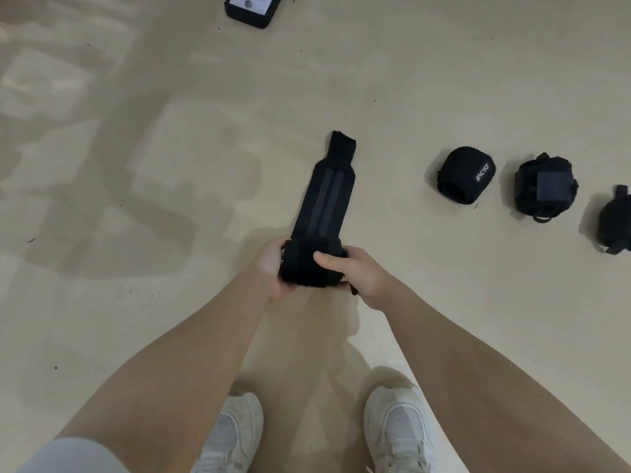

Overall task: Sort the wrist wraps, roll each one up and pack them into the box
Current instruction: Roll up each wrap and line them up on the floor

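A black wrist wrap (324, 199) with two grey stripes lies flat on the beige floor, its narrow tab end pointing away from me. Its near end is wound into a thick roll (300, 264). My left hand (273, 271) grips the roll's left side and my right hand (351, 274) grips its right side, thumb across the top. To the right lie three rolled black wraps: one with a white logo (466, 174), one with a grey patch (546, 187), and one cut off by the frame edge (618, 221). The black box (252, 8) sits at the top edge.
My two white shoes (232, 435) (399, 425) stand on the floor just below my forearms. Bare beige floor (136, 165) stretches to the left and between the wraps and the box.
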{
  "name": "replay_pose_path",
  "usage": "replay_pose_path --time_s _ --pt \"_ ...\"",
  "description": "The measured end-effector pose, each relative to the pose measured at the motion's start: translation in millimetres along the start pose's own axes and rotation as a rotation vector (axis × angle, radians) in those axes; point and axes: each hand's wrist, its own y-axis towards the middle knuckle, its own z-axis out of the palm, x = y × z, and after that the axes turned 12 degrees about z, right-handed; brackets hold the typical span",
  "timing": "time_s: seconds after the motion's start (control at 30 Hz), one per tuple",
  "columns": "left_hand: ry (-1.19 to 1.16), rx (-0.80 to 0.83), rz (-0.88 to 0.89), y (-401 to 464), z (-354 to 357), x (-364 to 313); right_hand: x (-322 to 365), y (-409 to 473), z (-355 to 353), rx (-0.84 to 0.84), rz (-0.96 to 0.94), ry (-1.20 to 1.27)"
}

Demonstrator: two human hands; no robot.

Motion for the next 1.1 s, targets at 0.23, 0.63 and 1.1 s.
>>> replay_pose_path --time_s 0.23,0.63,1.1 --pt "0.047 0.062 0.092 3.2 8.1 8.7 4.1 0.6 -3.8 -0.024 0.153 0.431" --pt "0.33 0.184 0.205 -4.8 19.1 0.3 18.7 -1.7 -16.7 -0.122 0.16 0.153" --pt "0.029 0.304 0.152 -25.1 17.0 -31.3 51.4 -31.7 -17.0 -0.076 -0.136 0.016"
